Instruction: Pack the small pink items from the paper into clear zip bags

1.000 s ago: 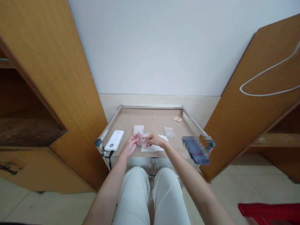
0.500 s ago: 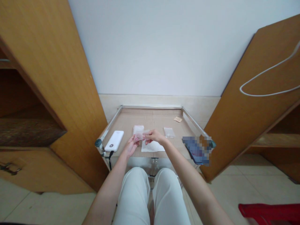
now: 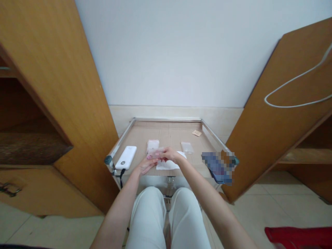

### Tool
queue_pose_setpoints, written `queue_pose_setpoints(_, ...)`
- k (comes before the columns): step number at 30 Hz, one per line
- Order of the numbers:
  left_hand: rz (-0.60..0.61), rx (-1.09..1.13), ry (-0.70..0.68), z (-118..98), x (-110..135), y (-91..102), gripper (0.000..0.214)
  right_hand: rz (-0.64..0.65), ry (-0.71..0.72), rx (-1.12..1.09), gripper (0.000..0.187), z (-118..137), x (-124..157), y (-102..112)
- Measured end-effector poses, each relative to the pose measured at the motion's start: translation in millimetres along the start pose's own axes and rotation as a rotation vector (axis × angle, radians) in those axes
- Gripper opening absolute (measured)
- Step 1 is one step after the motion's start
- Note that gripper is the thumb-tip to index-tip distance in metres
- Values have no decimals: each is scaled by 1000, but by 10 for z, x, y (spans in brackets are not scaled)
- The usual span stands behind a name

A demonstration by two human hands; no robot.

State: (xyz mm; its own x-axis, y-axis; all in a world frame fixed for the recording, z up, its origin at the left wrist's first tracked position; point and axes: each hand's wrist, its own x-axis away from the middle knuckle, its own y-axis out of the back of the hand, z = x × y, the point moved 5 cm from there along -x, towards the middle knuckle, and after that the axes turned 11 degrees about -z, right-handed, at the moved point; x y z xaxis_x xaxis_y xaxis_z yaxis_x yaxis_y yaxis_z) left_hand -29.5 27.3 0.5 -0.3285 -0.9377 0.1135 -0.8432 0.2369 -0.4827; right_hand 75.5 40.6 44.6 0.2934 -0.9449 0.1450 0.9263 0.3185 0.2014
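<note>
A small clear plastic bag [image 3: 155, 152] is held between my two hands above the middle of the small table. My right hand [image 3: 169, 155] pinches its right side. My left hand [image 3: 148, 163] is closed on its lower left part, with the fingertips partly behind the plastic. Under my right hand lies a white sheet of paper [image 3: 168, 165], partly covered. Just beyond the held bag rests a stack of clear bags [image 3: 153, 143]. Another clear bag pack [image 3: 187, 147] lies to the right of my right hand.
A white power bank [image 3: 126, 157] with a black cable lies at the table's left. A blurred dark blue item [image 3: 216, 167] is at the right edge, and a small tan paper [image 3: 196, 133] lies at the back. Metal rails [image 3: 168, 120] border the tabletop. Wooden cabinets [image 3: 85, 103] stand on both sides.
My hands have drawn closer together. The left hand has turned flatter and shifted slightly right under the bag, and the bag has tilted. Both hands still hold it.
</note>
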Motion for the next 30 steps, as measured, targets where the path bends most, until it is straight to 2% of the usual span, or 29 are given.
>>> queue_pose_setpoints(5, -15, 66, 9, 41, -21, 66, 37, 32, -24, -30, 20, -107, -44, 7)
queue_pose_setpoints(11, -65, 118, -24, 15, -9, 86, 54, 51, -35, -18, 21, -109, -15, -9)
queue_pose_setpoints(18, -77, 121, -40, -43, 28, 31, 42, 32, -49, -16, 15, -100, 16, -6)
queue_pose_setpoints(24, -106, 162, -22, -41, 41, 41, 51, 44, -46, -56, 6, -122, 8, -21)
queue_pose_setpoints(30, -98, 166, -21, -26, 14, 61, 37, 31, -48, -73, 4, -140, 1, -42)
